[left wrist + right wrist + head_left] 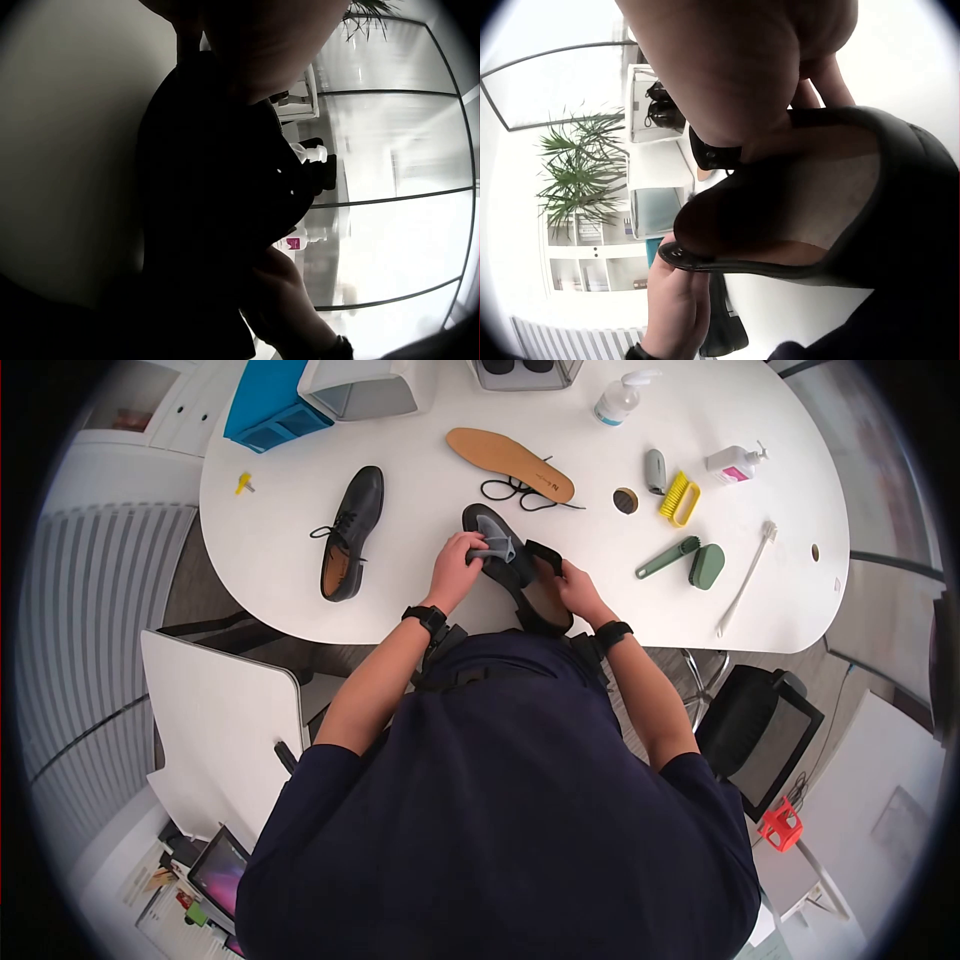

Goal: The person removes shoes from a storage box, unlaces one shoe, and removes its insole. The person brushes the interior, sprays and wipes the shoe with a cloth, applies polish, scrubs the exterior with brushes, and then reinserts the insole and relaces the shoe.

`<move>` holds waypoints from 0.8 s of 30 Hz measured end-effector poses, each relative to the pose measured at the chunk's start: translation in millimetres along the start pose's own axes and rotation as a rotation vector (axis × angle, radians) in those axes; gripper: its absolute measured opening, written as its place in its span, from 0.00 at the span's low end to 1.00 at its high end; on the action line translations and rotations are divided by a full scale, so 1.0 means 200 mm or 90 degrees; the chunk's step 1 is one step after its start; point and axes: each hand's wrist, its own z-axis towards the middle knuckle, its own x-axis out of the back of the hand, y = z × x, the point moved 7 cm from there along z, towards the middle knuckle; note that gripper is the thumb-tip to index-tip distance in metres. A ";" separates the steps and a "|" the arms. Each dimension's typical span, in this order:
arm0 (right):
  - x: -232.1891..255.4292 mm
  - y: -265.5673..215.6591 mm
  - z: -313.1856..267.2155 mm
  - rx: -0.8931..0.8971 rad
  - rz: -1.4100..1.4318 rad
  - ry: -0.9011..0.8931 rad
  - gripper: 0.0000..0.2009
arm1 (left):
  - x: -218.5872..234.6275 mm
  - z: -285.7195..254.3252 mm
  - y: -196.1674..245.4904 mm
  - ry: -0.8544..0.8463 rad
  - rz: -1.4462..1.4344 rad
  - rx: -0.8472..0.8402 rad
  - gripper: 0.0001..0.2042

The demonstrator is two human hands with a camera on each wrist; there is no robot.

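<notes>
In the head view a black leather shoe [516,572] lies at the near table edge, toe pointing away. It has no lace, and its opening is spread wide. My left hand [455,570] pinches a soft grey, cloth-like piece [497,540] over the shoe's front. My right hand [580,592] grips the shoe's right side, thumb and fingers at the opening. The right wrist view looks into the shoe's interior [840,187], with my left hand [676,300] at its far end. In the left wrist view the shoe [217,187] is mostly a dark outline.
A laced black shoe [358,530] stands left. Ahead lie a tan insole [505,458] and a black lace [505,490]. Toward the right are a yellow brush [680,500], green brushes [706,566], a long white brush [747,580] and pump bottles [735,463]. Bins [365,390] stand behind.
</notes>
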 end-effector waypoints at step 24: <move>-0.16 -0.01 0.03 -0.134 0.560 0.009 0.17 | -0.13 -0.01 0.21 -0.242 0.056 -0.088 0.07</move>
